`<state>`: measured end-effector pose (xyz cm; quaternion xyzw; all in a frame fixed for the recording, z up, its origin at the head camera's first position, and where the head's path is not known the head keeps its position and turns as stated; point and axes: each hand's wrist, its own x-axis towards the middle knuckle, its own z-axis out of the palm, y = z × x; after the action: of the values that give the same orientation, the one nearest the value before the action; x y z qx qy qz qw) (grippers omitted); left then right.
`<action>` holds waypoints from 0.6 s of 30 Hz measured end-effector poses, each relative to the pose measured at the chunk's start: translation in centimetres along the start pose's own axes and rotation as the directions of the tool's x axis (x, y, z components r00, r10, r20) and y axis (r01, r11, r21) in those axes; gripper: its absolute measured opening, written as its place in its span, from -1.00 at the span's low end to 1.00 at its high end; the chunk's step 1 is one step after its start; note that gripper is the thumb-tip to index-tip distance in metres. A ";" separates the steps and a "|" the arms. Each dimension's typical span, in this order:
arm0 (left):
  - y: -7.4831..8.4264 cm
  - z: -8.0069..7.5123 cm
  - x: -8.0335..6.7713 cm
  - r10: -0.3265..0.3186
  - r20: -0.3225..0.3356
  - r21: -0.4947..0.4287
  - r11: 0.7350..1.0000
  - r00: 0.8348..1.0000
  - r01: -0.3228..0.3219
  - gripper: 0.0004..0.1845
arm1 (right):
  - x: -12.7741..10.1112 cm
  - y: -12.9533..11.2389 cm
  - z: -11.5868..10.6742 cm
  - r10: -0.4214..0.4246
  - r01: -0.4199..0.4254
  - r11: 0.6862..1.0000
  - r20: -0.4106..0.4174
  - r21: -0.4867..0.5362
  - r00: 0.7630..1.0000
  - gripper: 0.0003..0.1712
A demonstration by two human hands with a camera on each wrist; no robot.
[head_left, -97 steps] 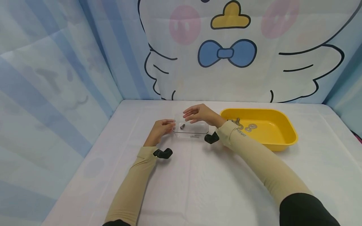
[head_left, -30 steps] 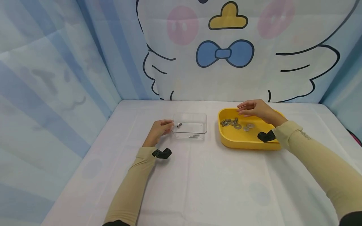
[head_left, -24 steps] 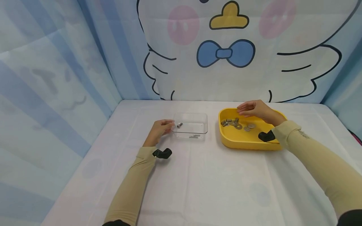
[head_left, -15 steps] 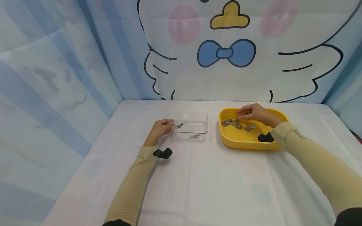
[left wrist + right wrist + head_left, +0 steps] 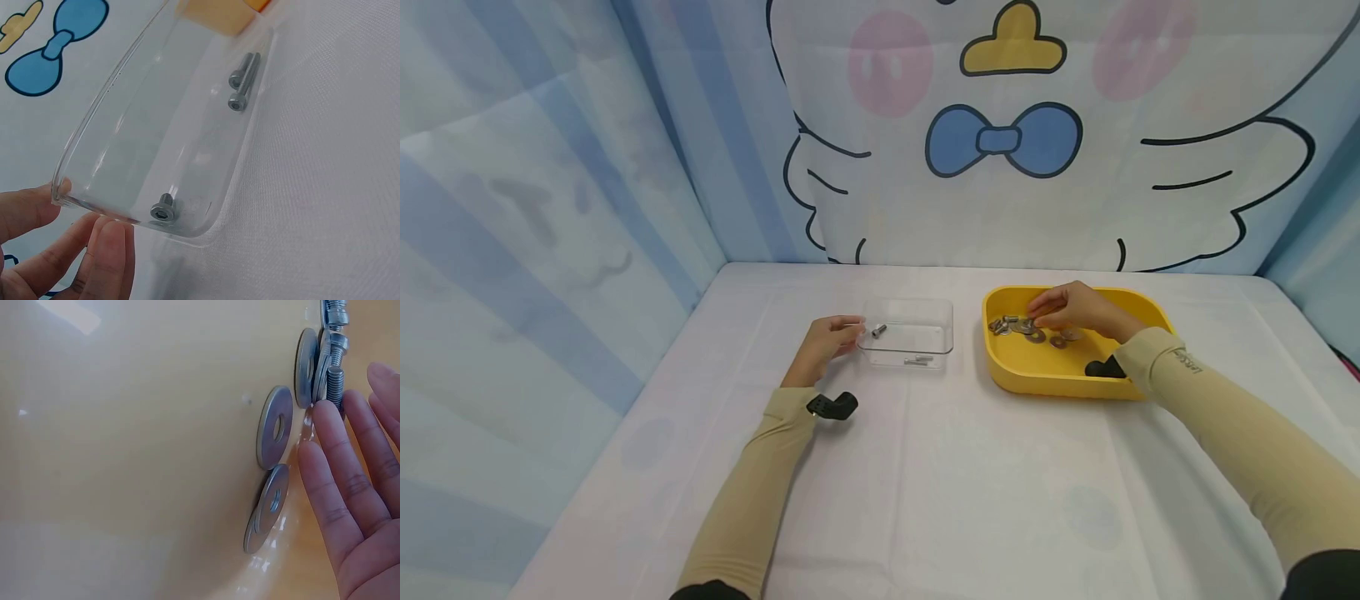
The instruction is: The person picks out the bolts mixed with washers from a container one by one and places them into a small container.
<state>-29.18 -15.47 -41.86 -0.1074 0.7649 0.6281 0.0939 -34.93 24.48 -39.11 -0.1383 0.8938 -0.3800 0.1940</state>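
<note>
On the yellow tray (image 5: 1037, 379) lie flat, silvery, holed washers (image 5: 274, 427).

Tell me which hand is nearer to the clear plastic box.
Left. The left hand touches the near left corner of the clear plastic box with its fingertips. The right hand is off to the side, reaching into the yellow tray among the washers.

Clear box (image 5: 910, 333): transparent, rectangular, open-topped, upright on the tabletop, left of the yellow tray.
Bolts in box (image 5: 240, 87): 3 silver socket-head bolts, lying flat.
Yellow tray (image 5: 1045, 379): shallow, rounded corners.
Tray contents (image 5: 274, 428): flat silver washers, threaded bolts, clustered.
</note>
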 end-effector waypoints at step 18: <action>-0.2 0.0 0.2 -0.004 0.000 -0.001 1.000 1.000 0.004 -0.62 | -0.2 -0.5 -0.2 -0.040 0.037 0.996 -0.030 -0.076 0.999 -0.58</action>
<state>-29.32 -15.57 -42.11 -0.1091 0.7644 0.6283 0.0951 -34.75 24.31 -38.55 -0.1568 0.9076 -0.3517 0.1674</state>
